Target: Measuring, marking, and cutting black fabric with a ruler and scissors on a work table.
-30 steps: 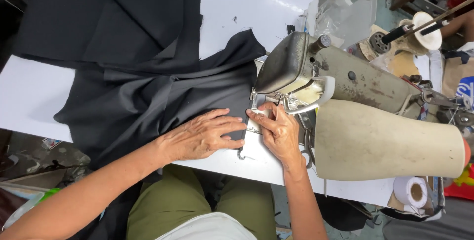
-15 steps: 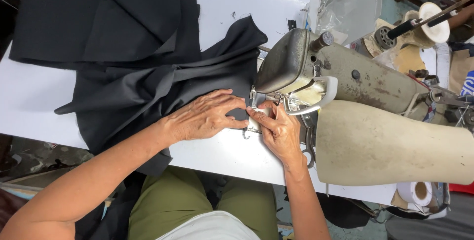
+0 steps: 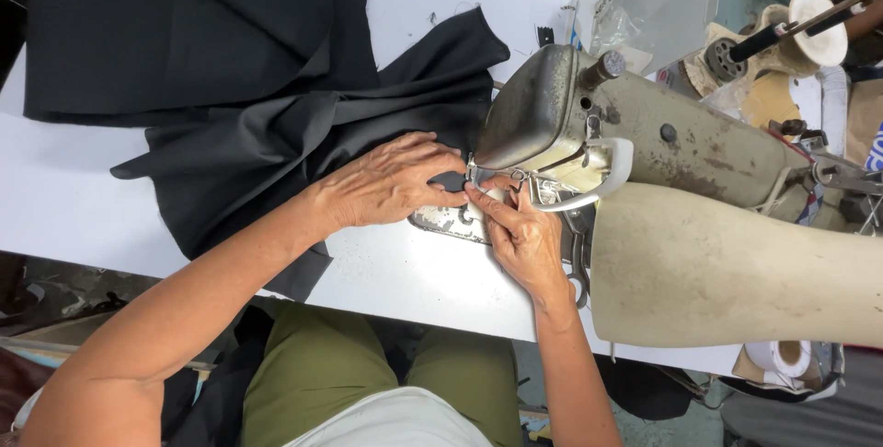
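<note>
I see my left hand (image 3: pixel 391 180) lying flat on the black fabric (image 3: pixel 276 125), fingertips pinching its edge. My right hand (image 3: pixel 520 231) meets them there, fingers curled, under the sewing machine (image 3: pixel 662 143) head.

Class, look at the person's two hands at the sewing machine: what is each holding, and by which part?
The left hand presses the black woven fabric flat near its edge by the needle. The right hand pinches that edge; its exact grip is hidden.
</note>
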